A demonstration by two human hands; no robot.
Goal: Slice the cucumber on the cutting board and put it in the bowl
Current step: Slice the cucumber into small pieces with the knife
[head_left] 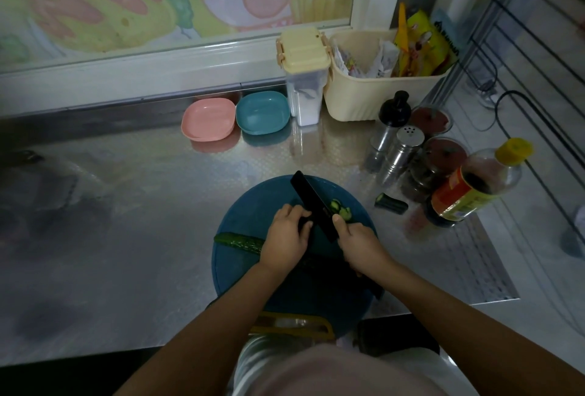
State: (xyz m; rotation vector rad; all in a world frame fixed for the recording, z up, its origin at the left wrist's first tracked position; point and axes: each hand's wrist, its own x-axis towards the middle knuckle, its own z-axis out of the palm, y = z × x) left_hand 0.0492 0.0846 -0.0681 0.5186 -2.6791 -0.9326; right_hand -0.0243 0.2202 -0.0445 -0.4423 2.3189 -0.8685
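Both bare forearms reach in from the bottom edge and converge toward the middle, the left forearm (pixel 202 326) from the lower left and the right forearm (pixel 468 313) from the lower right. The left grip (pixel 286 235) lies knuckles up, its fingers curled over the cucumber (pixel 240 241), fingertips just beside the blade. The right grip (pixel 361 242) is wrapped round the handle of the knife (pixel 311 202), thumb stretched forward along the blade's side. The two grips sit near each other, apart.
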